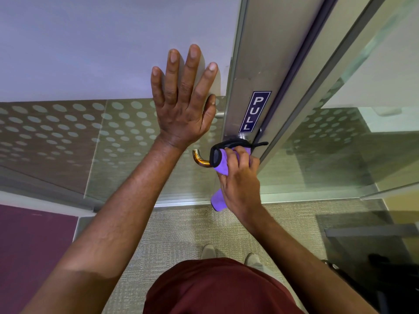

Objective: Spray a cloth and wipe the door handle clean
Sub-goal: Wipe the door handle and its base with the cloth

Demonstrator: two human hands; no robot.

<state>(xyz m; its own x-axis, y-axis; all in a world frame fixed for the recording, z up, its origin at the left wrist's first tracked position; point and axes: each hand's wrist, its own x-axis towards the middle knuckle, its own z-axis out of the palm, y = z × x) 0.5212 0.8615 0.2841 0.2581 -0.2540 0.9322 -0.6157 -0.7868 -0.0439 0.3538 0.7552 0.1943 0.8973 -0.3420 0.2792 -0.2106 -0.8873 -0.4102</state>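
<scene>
A curved metal door handle (199, 158) sticks out from the door's metal stile, just below a blue PULL sign (255, 111). My right hand (240, 180) is closed on a purple cloth with a black edge (220, 163), wrapped around the handle's shaft near the stile. Only the handle's bent left end shows; the rest is under the cloth. A tail of the cloth hangs below my palm. My left hand (184, 98) lies flat on the glass door panel with its fingers spread, above and left of the handle. No spray bottle is in view.
The glass door (68, 64) has a frosted upper band and a dotted band lower down. A second glass panel (362, 132) stands at the right. Beige carpet (181, 234) lies underfoot, with my two shoes near the bottom centre.
</scene>
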